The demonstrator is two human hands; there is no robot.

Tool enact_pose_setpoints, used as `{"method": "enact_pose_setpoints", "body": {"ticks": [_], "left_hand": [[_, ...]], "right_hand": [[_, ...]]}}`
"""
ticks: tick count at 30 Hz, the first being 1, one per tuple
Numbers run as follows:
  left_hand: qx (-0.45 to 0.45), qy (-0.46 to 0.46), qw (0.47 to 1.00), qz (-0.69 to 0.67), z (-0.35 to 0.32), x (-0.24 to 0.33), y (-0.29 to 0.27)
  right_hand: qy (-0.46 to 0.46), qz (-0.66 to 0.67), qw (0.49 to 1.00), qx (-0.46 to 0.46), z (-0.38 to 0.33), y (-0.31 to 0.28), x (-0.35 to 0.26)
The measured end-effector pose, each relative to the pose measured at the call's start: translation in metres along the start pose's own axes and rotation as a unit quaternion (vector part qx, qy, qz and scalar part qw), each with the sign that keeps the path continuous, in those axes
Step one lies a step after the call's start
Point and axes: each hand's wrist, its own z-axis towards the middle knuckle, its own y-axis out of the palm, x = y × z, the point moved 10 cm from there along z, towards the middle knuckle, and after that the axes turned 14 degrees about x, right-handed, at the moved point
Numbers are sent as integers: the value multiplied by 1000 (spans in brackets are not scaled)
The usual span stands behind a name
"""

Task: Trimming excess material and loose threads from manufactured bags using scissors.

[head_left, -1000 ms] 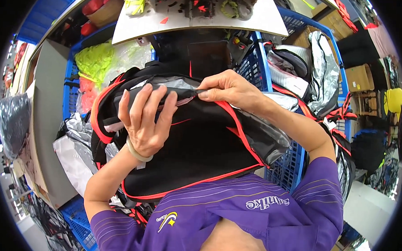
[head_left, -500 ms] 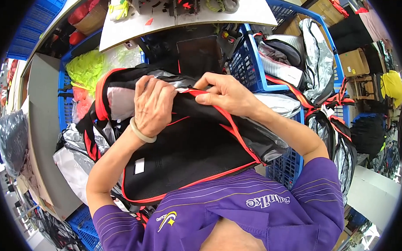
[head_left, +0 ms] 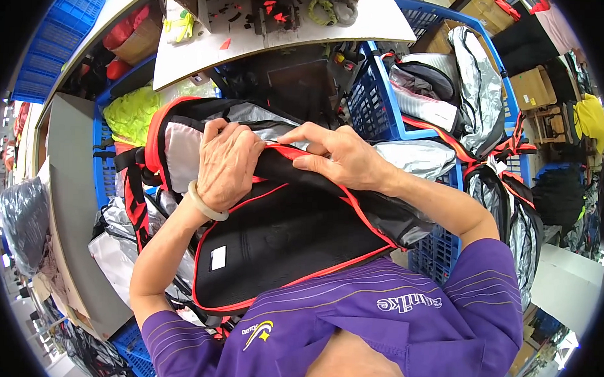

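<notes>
Backpack [head_left: 280, 247], black with red piping, lay against the person's chest, its long axis running from the near purple shirt [head_left: 350, 323] up and away toward the far shelves, with the open top at the far end. Both hands sat on that far end, so the mouth of the bag lay straight ahead of them, neither hand clearly nearer.

Left hand [head_left: 226, 162], with a pale bangle [head_left: 205, 202] at the wrist, lay palm-down over the rim, fingers curled loosely over the edge and into the silver-grey lining [head_left: 183, 151]; it pressed more than gripped, as far as I could tell. Right hand [head_left: 340, 156] came in from the right, thumb and forefinger pinched together on the red-trimmed edge at the opening, the other fingers folded. Whether a zip pull was between those fingertips I could not tell.

Beyond the bag stood blue plastic crates [head_left: 378, 105] stuffed with more grey and black bags, a heap of yellow-green fabric [head_left: 135, 113] to the far left, and a white worktop [head_left: 207, 49] farthest off.
</notes>
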Motion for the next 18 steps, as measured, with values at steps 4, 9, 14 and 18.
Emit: {"method": "enact_pose_setpoints", "body": {"ticks": [4, 9, 14, 18], "left_hand": [[-16, -15, 1000, -14, -2, -5, 3], [-46, -8, 999, -20, 1, -4, 7], [-88, 22, 996, 9, -6, -17, 26], [-80, 3, 997, 22, -14, -37, 42]], "right_hand": [[-23, -25, 999, -2, 0, 3, 2], [-34, -41, 999, 0, -2, 3, 4], [-130, -249, 960, -6, -2, 7, -2], [-138, -292, 946, -19, -14, 11, -10]]}}
